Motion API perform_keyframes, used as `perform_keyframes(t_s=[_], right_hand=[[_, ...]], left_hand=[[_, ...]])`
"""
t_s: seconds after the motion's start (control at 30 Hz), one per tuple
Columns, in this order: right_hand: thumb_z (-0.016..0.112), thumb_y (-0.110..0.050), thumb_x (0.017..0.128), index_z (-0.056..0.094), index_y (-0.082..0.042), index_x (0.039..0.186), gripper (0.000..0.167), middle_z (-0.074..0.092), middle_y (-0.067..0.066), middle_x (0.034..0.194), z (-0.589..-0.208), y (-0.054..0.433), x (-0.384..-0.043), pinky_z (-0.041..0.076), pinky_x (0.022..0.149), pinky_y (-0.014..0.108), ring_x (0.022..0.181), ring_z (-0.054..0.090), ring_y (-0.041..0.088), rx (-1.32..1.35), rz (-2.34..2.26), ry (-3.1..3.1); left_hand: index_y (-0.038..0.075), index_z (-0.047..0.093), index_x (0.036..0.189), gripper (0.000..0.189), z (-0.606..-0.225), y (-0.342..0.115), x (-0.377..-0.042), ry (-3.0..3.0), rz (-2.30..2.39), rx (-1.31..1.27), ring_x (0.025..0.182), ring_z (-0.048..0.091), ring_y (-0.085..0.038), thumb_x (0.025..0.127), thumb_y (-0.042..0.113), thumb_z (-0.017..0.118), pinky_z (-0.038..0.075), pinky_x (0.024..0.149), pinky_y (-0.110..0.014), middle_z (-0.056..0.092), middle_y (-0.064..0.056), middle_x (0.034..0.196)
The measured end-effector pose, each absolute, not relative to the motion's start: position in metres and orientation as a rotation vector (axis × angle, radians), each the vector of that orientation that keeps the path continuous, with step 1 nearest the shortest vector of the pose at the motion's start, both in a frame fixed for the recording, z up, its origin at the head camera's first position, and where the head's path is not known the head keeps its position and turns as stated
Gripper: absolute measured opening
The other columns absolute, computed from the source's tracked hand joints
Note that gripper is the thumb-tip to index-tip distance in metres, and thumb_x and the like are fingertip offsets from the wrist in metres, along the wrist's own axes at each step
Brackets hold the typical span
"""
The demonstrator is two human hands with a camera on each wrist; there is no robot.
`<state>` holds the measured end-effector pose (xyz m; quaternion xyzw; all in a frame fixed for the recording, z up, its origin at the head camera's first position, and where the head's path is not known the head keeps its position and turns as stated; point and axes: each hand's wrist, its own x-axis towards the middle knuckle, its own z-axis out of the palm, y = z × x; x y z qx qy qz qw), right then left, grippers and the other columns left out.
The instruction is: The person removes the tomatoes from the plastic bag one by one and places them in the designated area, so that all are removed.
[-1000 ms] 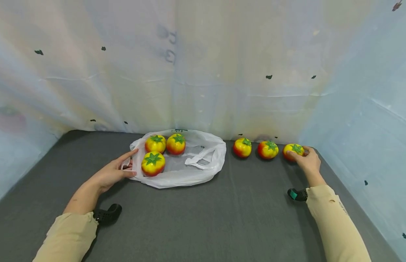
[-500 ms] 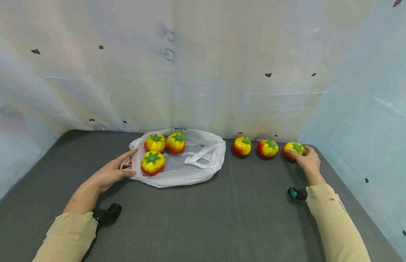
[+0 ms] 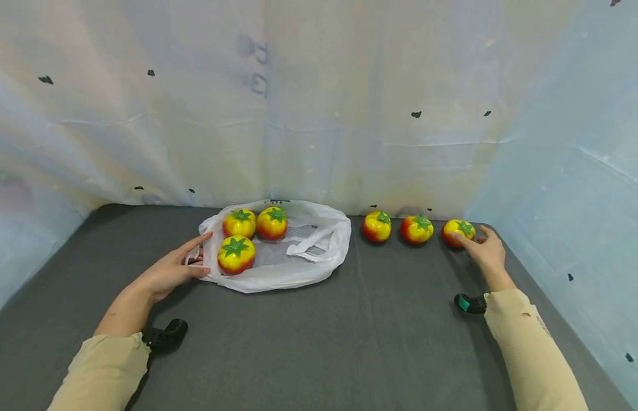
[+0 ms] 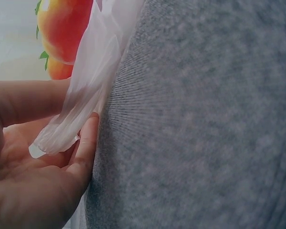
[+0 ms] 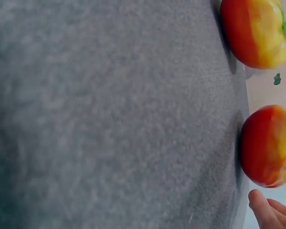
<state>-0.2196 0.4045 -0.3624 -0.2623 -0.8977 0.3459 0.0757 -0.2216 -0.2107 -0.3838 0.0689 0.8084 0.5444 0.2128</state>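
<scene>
In the head view a white plastic bag (image 3: 283, 281) lies spread out with its mouth up, three yellow-and-red toy tomatoes with green leaf tops inside. My left hand (image 3: 167, 275) holds the bag's left edge; in the left wrist view the bunched plastic (image 4: 86, 86) runs between its thumb and fingers. Over at the far right, my right hand (image 3: 487, 251) surrounds the outermost toy tomato (image 3: 457, 233) with thumb and fingers spread. The right wrist view shows a small gap between a fingertip (image 5: 257, 200) and that tomato (image 5: 267, 145).
Two more toy tomatoes, one near the bag (image 3: 376, 227) and one in the middle (image 3: 416, 230), stand in a row along the back of the dark grey table (image 3: 319, 348). A pale sheet (image 3: 329, 103) hangs right behind, and another (image 3: 581, 228) borders the right side.
The head view has shifted slightly. My right hand's fingers have eased a little away from the rightmost toy tomato. My left hand stays at the bag's edge.
</scene>
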Motion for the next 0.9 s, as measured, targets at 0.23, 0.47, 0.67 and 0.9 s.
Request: perform_keyframes(t_s=[0.23,0.47,0.67,0.9], right_hand=[[0.055,-0.056,0.088,0.012,-0.006,0.154,0.093,0.023,0.029,0.153,-0.355,0.402,-0.212,0.034,0.106,0.058,0.137,0.03,0.045,-0.761,1.107,-2.628],[0.058,-0.055,0.087,0.015,-0.009,0.154,0.092,0.024,0.026,0.154,-0.351,0.401,-0.206,0.036,0.105,0.056,0.137,0.032,0.043,-0.731,1.167,-2.579],[0.06,-0.054,0.086,0.021,-0.011,0.153,0.089,0.026,0.023,0.155,-0.347,0.396,-0.202,0.038,0.104,0.055,0.137,0.035,0.041,-0.716,1.182,-2.532],[0.063,-0.058,0.083,0.027,-0.012,0.152,0.089,0.029,0.019,0.154,-0.341,0.385,-0.198,0.039,0.103,0.055,0.137,0.037,0.037,-0.671,1.199,-2.497]], left_hand=[[0.02,0.003,0.155,0.092,-0.382,-0.211,-0.223,2.246,1.503,0.201,0.14,-0.014,-0.051,0.088,0.008,0.064,0.006,0.106,-0.073,-0.02,-0.026,0.155],[0.02,0.003,0.155,0.092,-0.383,-0.211,-0.222,2.243,1.508,0.193,0.139,-0.012,-0.052,0.088,0.009,0.065,0.006,0.106,-0.073,-0.02,-0.027,0.155],[0.021,0.003,0.155,0.092,-0.384,-0.21,-0.222,2.247,1.507,0.187,0.14,-0.014,-0.052,0.088,0.008,0.065,0.007,0.105,-0.073,-0.02,-0.026,0.155],[0.022,0.002,0.155,0.093,-0.384,-0.211,-0.222,2.238,1.505,0.181,0.139,-0.015,-0.052,0.088,0.009,0.065,0.005,0.105,-0.074,-0.022,-0.026,0.155]])
